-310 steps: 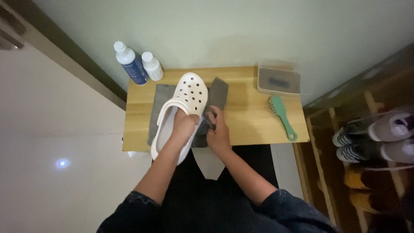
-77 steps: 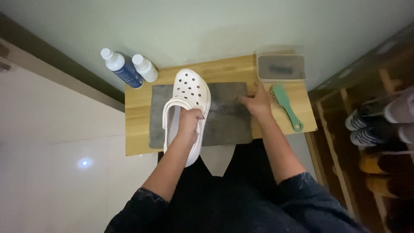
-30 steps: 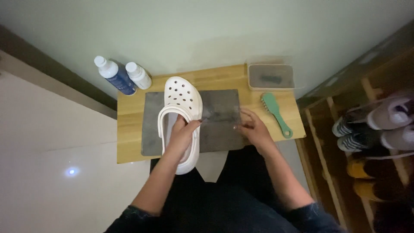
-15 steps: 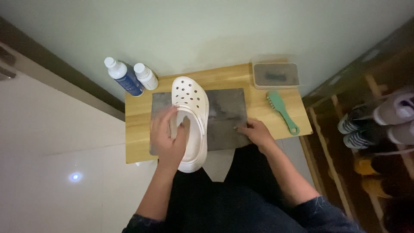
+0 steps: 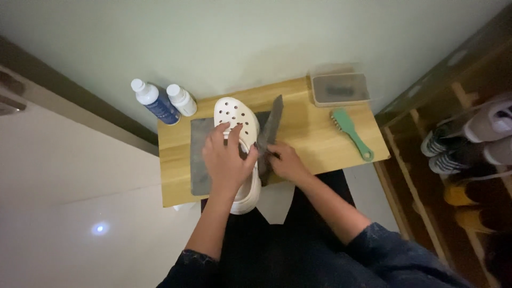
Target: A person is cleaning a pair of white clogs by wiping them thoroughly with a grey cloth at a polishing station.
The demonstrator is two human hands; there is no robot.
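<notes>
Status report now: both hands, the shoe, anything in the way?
Left hand flat on white clog. Right hand lifting grey cloth edge against clog. Green brush lies apart, nothing blocking.

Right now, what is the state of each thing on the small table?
White clog: lying sole down, left hand pressing on it.
Grey cloth: folded up against the clog, right hand gripping it.
Two bottles: upright, capped.
Green brush: lying untouched.
Clear box: lid closed.
</notes>
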